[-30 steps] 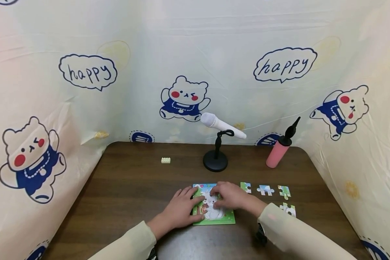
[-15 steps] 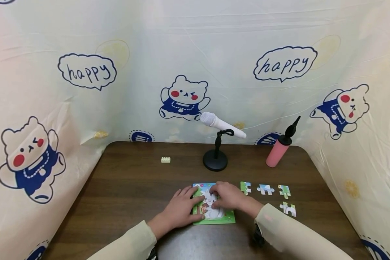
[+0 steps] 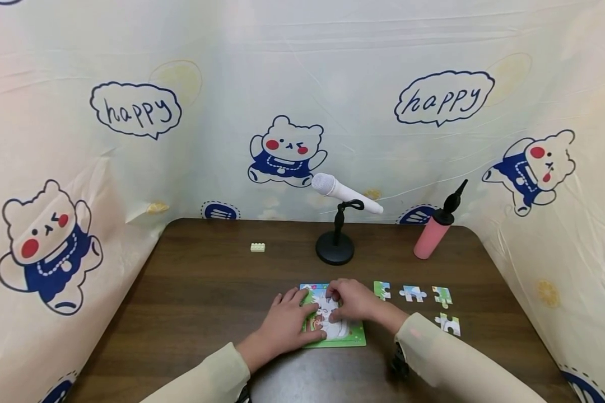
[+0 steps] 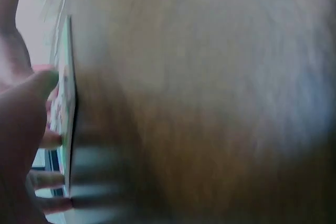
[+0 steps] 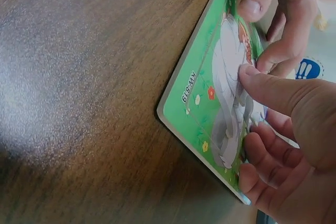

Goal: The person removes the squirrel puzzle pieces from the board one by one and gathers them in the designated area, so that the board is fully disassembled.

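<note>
A green-edged jigsaw puzzle board [image 3: 355,340] with a white cartoon animal lies flat on the table. My left hand [image 3: 288,322] rests on its left side, fingers spread, the thumb across the lower part. Over the upper right of the picture, my right hand [image 3: 355,302] bends its thumb and fingers down in a pinch on a puzzle piece [image 5: 242,100], mostly hidden by the fingers. In the right wrist view the right thumb [image 5: 262,82] touches the picture, with the other fingers curled at the board's far side. The left wrist view shows left fingertips [image 4: 50,179] along the board's edge.
Several loose puzzle pieces, such as a blue-and-white one [image 3: 412,293] and a green-and-white one [image 3: 447,324], lie right of the board. Behind stand a white microphone [image 3: 345,193] on a black stand [image 3: 335,248] and a pink pump [image 3: 430,239]. A cream toy brick [image 3: 257,247] sits back left.
My left hand has slid slightly to the right, its thumb reaching farther across the board. The right hand stays in nearly the same place on the picture.
</note>
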### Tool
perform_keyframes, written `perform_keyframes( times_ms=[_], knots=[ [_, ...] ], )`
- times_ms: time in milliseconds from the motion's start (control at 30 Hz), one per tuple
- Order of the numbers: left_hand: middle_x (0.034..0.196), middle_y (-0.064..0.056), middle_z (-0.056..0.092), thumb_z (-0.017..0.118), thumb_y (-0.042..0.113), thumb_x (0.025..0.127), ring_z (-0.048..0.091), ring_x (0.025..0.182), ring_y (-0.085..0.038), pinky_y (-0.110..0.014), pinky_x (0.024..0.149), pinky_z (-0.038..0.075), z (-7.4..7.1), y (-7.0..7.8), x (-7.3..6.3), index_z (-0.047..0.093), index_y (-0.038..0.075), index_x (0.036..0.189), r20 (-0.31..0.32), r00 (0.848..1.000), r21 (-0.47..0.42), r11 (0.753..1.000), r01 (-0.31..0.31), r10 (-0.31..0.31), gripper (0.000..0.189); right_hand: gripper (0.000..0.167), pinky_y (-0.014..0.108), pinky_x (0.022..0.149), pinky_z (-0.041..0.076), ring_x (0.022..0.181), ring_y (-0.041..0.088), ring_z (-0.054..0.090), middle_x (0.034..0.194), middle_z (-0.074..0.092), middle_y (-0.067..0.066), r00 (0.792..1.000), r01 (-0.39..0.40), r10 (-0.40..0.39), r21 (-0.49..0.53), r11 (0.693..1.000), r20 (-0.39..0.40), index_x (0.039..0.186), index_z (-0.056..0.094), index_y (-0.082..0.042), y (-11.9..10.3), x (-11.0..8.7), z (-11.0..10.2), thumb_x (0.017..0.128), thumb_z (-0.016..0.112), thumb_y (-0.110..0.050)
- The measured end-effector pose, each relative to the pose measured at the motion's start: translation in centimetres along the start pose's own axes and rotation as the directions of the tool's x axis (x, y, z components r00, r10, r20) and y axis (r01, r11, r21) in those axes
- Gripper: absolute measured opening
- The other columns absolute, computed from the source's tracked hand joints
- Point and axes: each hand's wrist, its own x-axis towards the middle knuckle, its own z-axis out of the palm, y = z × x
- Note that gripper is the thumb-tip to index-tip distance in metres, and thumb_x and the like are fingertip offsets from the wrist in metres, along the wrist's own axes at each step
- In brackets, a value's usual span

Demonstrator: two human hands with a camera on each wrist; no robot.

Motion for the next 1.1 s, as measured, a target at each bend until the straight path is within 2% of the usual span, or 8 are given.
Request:
perform_keyframes(
  times_ms=[167, 400, 700, 900, 1100],
  knots=[
    [0.146, -0.013, 0.052, 0.063, 0.076, 0.085, 0.048, 0.137, -0.042, -0.072, 0.099, 0.042, 0.0, 0.7, 0.1, 0.069, 0.027, 0.125, -0.022, 0.999, 0.001, 0.999, 0.032, -0.032, 0.063, 0.035, 0.030, 0.071, 0.047, 0.079, 0.012, 0.056, 0.091, 0.065, 0.000, 1.000, -0.001, 0.002, 0.053, 0.999, -0.022, 0.111, 0.069, -0.013, 0.0, -0.1, -0.1, 0.082, 0.087, -0.018],
    [0.147, -0.014, 0.052, 0.066, 0.072, 0.085, 0.047, 0.138, -0.044, -0.074, 0.100, 0.041, -0.4, 1.1, 0.1, 0.069, 0.026, 0.126, -0.009, 0.999, -0.027, 0.999, 0.047, -0.047, 0.062, 0.024, 0.029, 0.071, 0.047, 0.080, 0.013, 0.056, 0.088, 0.064, -0.002, 0.998, -0.005, 0.013, 0.151, 0.988, -0.054, 0.108, 0.071, -0.013, 0.2, -0.5, -0.5, 0.087, 0.082, -0.010],
    [0.146, -0.014, 0.053, 0.067, 0.072, 0.084, 0.049, 0.137, -0.045, -0.073, 0.098, 0.043, -0.5, 1.4, 0.2, 0.069, 0.025, 0.122, -0.028, 0.998, -0.025, 0.999, 0.048, -0.049, 0.060, 0.022, 0.026, 0.068, 0.048, 0.076, 0.011, 0.058, 0.084, 0.065, -0.004, 0.991, 0.040, -0.020, 0.159, 0.986, -0.130, 0.103, 0.073, -0.012, 0.1, -0.8, -0.6, 0.084, 0.083, -0.008],
    [0.149, -0.014, 0.051, 0.065, 0.073, 0.085, 0.047, 0.138, -0.045, -0.074, 0.100, 0.041, -0.4, 1.3, 0.2, 0.069, 0.026, 0.125, -0.012, 0.998, -0.027, 0.998, 0.056, -0.056, 0.063, 0.021, 0.027, 0.073, 0.052, 0.082, 0.012, 0.061, 0.089, 0.067, -0.003, 0.988, 0.052, -0.018, 0.225, 0.973, -0.151, 0.105, 0.073, -0.012, 0.2, -1.4, -1.5, 0.086, 0.081, -0.009],
    [0.155, -0.014, 0.048, 0.058, 0.073, 0.091, 0.044, 0.143, -0.044, -0.072, 0.103, 0.040, 0.1, 0.6, -0.1, 0.066, 0.027, 0.135, 0.029, 0.998, -0.039, 0.998, 0.049, -0.048, 0.065, 0.020, 0.028, 0.074, 0.052, 0.086, 0.016, 0.062, 0.092, 0.069, -0.001, 0.992, 0.039, 0.000, 0.310, 0.950, -0.124, 0.109, 0.072, -0.008, 1.7, -2.7, -3.0, 0.090, 0.079, -0.011]
  ],
)
